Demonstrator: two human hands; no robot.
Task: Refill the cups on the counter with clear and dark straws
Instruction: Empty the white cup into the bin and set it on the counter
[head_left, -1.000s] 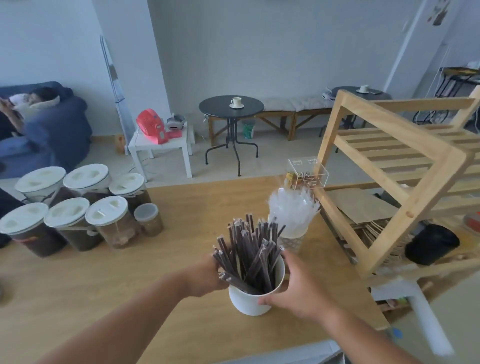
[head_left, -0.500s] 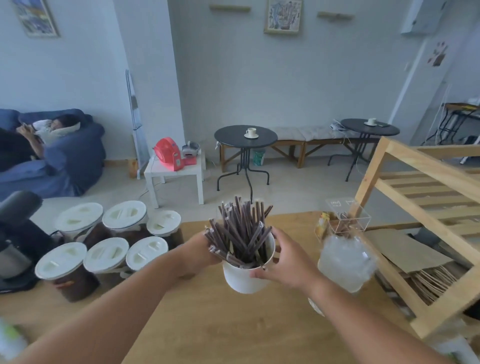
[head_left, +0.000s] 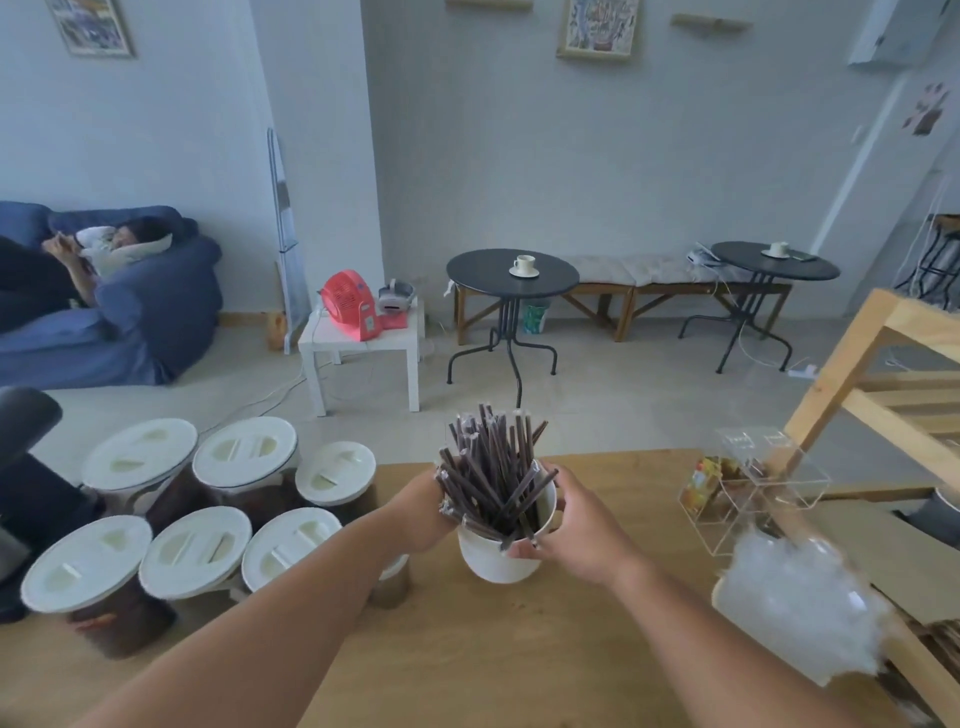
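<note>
A white cup (head_left: 496, 557) packed with dark wrapped straws (head_left: 493, 475) stands near the far edge of the wooden counter (head_left: 545, 654). My left hand (head_left: 422, 512) presses against the cup's left side and the straw bundle. My right hand (head_left: 569, 525) wraps the cup's right rim and wall. A second cup holding clear straws (head_left: 800, 605) sits blurred at the right, apart from both hands.
Several white-lidded jars (head_left: 244, 462) crowd the counter's left side. A clear acrylic box (head_left: 753, 488) and a wooden rack (head_left: 883, 395) stand at the right. A dark machine (head_left: 26, 467) is at the far left. Tables and a sofa with a person lie beyond.
The cup of dark straws has moved away from me toward the counter's far edge, held in both hands. The view has tilted up; the clear straws now lie lower right.
</note>
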